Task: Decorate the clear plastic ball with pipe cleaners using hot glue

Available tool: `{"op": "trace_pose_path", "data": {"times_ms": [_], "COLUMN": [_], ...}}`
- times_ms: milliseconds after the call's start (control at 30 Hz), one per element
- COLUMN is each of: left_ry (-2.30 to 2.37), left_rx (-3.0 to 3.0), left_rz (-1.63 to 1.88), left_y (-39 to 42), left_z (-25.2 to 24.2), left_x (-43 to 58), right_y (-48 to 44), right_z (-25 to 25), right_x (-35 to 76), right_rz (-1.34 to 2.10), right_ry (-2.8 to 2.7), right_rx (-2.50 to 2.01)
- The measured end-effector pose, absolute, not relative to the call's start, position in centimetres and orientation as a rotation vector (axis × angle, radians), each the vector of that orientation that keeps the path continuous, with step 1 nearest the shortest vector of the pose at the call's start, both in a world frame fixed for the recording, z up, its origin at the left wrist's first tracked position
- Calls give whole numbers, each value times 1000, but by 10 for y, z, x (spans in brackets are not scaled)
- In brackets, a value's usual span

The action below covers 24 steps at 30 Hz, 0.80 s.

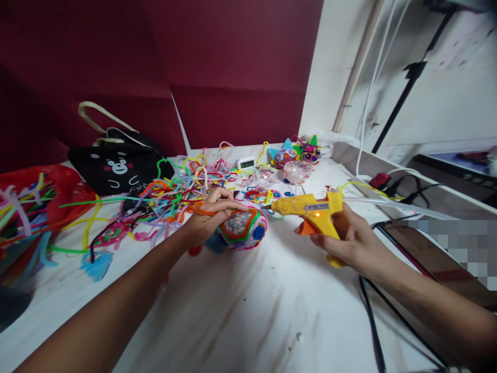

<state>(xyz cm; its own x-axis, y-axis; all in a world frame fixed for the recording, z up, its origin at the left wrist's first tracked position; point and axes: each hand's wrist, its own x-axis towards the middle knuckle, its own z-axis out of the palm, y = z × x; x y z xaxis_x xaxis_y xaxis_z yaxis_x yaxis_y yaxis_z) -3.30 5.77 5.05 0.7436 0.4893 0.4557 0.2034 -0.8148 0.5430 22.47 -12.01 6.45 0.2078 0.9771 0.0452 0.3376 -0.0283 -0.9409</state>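
My right hand [345, 235] is closed round a yellow hot glue gun [310, 207] with its fingers by the orange trigger. A small orange light glows on its side. The dark nozzle points left, close to the upper right of a ball decorated with pipe cleaners [240, 228]. That ball has a grey sparkly patch framed in orange and green, and a blue coil on its right. My left hand [212, 215] grips the ball from the upper left, fingers over its top. An orange looped piece [199, 209] shows at this hand; its kind is unclear.
Tangled pipe cleaners [182, 189] cover the table's back left, by a black bag [120, 171] and a red bag [73, 189]. Behind are a small digital timer [246, 164], clear balls [297, 171] and decorated figures [285, 155]. At right lie a tablet-like device [438, 264] and cables [375, 321].
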Motion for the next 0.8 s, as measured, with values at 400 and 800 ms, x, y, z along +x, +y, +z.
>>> {"op": "trace_pose_path", "data": {"times_ms": [400, 800], "left_ry": [536, 550], "left_rx": [2481, 2473], "left_rz": [833, 815], "left_y": [54, 56], "left_z": [52, 51], "left_x": [-31, -32], "right_y": [-117, -116], "right_z": [48, 50], "right_x": [221, 219], "right_rz": [865, 971], "right_ry": [-1290, -1301], "right_rx": [-1508, -1442]}}
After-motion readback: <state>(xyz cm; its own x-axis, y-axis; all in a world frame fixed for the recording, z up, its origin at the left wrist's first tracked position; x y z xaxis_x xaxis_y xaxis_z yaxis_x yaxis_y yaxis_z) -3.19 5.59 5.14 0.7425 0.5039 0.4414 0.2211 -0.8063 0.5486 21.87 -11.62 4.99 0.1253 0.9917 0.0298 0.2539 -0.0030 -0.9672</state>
